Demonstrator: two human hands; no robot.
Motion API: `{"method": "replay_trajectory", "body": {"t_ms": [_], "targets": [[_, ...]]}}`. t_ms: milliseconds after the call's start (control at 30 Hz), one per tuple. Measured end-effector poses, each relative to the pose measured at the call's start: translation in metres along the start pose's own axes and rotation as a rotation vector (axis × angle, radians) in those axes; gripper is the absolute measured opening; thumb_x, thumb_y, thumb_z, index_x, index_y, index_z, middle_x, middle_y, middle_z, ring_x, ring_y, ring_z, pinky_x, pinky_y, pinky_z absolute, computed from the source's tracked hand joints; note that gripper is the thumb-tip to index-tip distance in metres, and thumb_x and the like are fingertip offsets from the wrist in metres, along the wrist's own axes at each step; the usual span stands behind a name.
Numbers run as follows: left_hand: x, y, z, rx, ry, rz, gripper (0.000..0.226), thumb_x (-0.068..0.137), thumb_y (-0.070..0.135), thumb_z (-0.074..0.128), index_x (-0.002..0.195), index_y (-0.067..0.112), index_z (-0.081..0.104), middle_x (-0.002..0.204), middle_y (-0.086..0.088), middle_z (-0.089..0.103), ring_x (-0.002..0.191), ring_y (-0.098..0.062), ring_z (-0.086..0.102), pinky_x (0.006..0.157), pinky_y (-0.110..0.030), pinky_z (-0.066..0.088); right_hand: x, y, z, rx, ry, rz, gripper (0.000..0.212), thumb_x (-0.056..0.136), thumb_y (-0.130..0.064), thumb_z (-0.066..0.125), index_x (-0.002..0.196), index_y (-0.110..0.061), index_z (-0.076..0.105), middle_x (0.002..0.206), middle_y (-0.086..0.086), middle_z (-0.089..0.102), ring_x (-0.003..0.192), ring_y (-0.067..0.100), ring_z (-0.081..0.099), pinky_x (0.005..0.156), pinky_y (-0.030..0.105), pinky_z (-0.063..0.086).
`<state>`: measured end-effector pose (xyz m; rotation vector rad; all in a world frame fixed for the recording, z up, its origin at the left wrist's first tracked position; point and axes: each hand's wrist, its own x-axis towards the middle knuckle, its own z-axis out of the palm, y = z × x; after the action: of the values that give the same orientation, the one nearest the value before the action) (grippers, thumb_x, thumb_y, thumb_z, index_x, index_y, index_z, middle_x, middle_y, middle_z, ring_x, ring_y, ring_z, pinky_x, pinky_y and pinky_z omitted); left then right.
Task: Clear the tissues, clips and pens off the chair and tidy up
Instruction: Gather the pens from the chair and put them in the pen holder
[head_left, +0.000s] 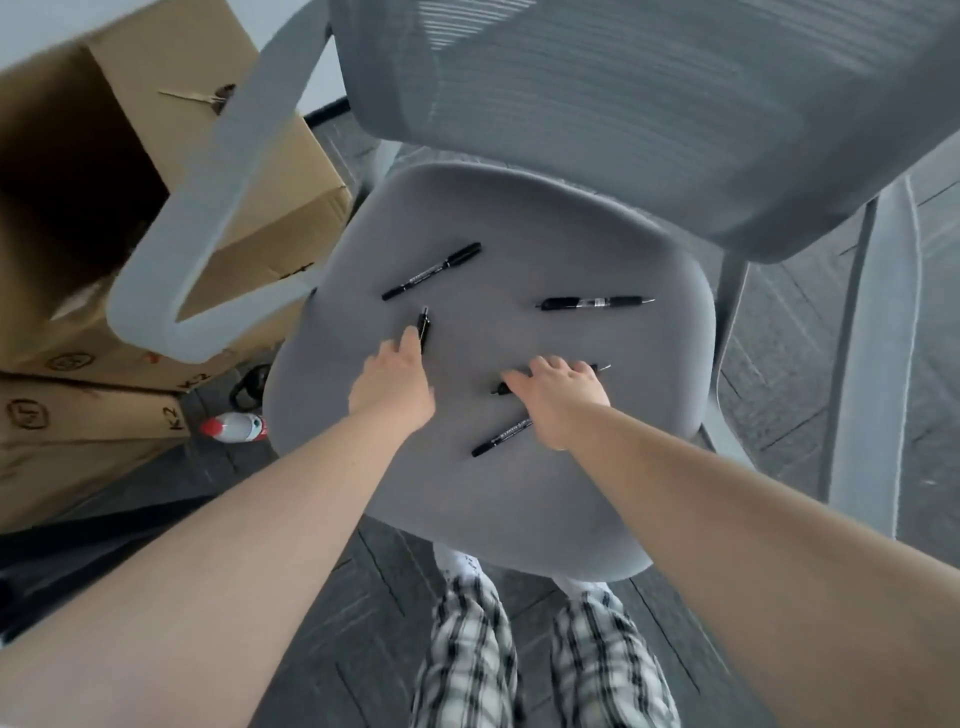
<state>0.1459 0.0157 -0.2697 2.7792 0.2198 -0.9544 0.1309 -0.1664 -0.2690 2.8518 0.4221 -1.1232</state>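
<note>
Several black pens lie on the grey chair seat (519, 499). A marker (431, 271) rests at the back left and a clear-barrelled pen (595, 302) at the back right. My left hand (392, 384) reaches over a short black pen (424, 327), fingertips touching it. My right hand (558, 400) lies on another black pen (500, 387) that is mostly hidden beneath it. One more marker (501, 437) pokes out from under my right wrist. No tissues or clips show on the seat.
Stacked cardboard boxes (104, 218) stand to the left, the top one open. The chair's left armrest (208, 218) rises beside the seat, the mesh backrest (649, 104) behind it. A white bottle with a red cap (234, 427) lies on the dark floor by the boxes.
</note>
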Motion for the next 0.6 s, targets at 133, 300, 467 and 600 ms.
{"method": "replay_trajectory", "body": {"t_ms": [133,300,467,600], "targets": [[0.023,0.002,0.009,0.01,0.054,-0.013,0.049,0.088,0.011,0.058,0.13,0.006,0.033,0.132,-0.013,0.042,0.116,-0.034,0.047,0.072,-0.04,0.039,0.012,-0.004,0.01,-0.032,0.051,-0.015,0.071,0.072,0.003,0.06,0.134,-0.023,0.037,0.125,0.009,0.038,0.118,0.029,0.039,0.096,0.039,0.036],[0.042,0.01,0.003,-0.049,0.056,0.021,0.033,0.088,0.007,0.053,0.118,0.002,0.04,0.122,-0.018,0.051,0.109,-0.041,0.053,0.078,-0.043,0.042,0.022,-0.001,0.003,0.004,0.096,-0.049,0.051,0.081,0.005,0.05,0.127,-0.017,0.043,0.12,0.009,0.046,0.114,0.029,0.044,0.089,0.036,0.037],[0.047,0.022,-0.01,-0.104,0.064,0.116,0.01,0.089,0.002,0.039,0.097,0.008,0.034,0.11,-0.018,0.052,0.088,-0.034,0.045,0.069,-0.038,0.035,0.027,0.002,-0.009,0.042,0.101,-0.01,0.057,0.079,0.01,0.052,0.129,-0.014,0.04,0.12,0.01,0.045,0.113,0.031,0.044,0.089,0.04,0.038],[0.056,0.033,-0.024,-0.077,0.14,0.215,0.022,0.093,0.01,0.041,0.114,0.002,0.042,0.12,-0.019,0.048,0.103,-0.037,0.049,0.074,-0.04,0.039,0.027,0.011,-0.017,0.087,0.16,0.058,0.05,0.081,0.007,0.05,0.125,-0.012,0.037,0.119,0.01,0.044,0.107,0.032,0.05,0.073,0.038,0.039]]}}
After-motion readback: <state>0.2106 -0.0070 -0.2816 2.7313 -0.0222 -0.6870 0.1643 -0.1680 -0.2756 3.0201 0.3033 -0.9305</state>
